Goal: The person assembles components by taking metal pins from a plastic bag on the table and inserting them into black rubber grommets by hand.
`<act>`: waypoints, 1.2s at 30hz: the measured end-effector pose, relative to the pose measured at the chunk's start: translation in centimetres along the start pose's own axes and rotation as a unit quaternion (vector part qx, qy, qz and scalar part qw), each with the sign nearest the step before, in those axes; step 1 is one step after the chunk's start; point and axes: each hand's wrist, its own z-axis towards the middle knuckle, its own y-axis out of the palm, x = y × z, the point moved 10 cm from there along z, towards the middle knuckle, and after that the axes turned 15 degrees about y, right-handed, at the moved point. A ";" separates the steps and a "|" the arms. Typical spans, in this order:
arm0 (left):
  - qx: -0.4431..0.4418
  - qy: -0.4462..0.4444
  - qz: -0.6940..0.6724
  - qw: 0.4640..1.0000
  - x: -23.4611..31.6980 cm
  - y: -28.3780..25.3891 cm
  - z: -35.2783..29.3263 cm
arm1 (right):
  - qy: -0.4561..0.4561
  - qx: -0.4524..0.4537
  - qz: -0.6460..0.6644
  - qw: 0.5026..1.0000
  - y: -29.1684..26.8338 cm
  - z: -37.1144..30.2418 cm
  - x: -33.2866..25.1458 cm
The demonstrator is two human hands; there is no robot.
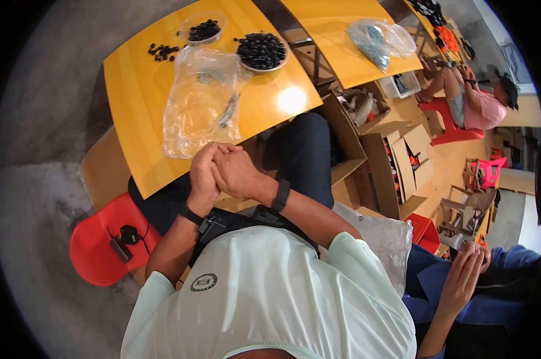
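A: Hands first. What do we log?

B: We log both in front of the body, clasped together. The left hand [203, 173] and the right hand [239, 173] have their fingers folded in against each other. Whether anything sits between the palms, we cannot tell.

A: Nearest thing?

B: A clear plastic bag [194, 113], lying flat and crumpled on the yellow table [133, 113]. Its near end reaches the table's near edge, just beyond the knuckles. Touching or not, we cannot tell. We note a few small pieces showing through it, too blurred to identify.

A: And beyond the bag?

B: Two bowls. We mark a clear bowl [223, 25] at the far side, part filled with black parts [204, 30], and a white-rimmed bowl [274, 69] to its right, heaped high with more. Loose pieces [162, 52] lie scattered left of the clear one.

A: Around the person?

B: At left we have a red seat [91, 257] carrying a dark device [120, 249] with a cable. At lower right, a co-worker's hand [462, 278] is raised, fingers extended.
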 end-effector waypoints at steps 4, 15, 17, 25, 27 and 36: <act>0.007 0.008 -0.015 1.000 -0.5 0.0 -0.4 | -0.008 0.011 -0.022 1.000 -0.4 -0.4 0.3; 0.036 -0.057 -0.035 0.997 1.0 0.1 -0.3 | -0.007 -0.021 -0.017 1.000 -0.9 0.9 -0.7; -0.001 -0.037 0.030 0.999 1.6 0.1 -0.2 | -0.033 -0.029 -0.047 0.998 -0.2 0.6 -1.1; 0.071 -0.030 -0.019 0.997 0.1 -2.6 -1.6 | -0.054 -0.053 -0.028 0.997 1.4 -0.2 -2.0; 0.089 -0.030 -0.014 0.995 0.2 -2.6 -1.8 | -0.051 -0.059 -0.024 0.997 1.2 0.0 -2.2; 0.038 -0.073 -0.016 0.996 -0.5 -2.6 0.1 | -0.081 0.007 0.095 0.992 -0.8 1.7 -0.8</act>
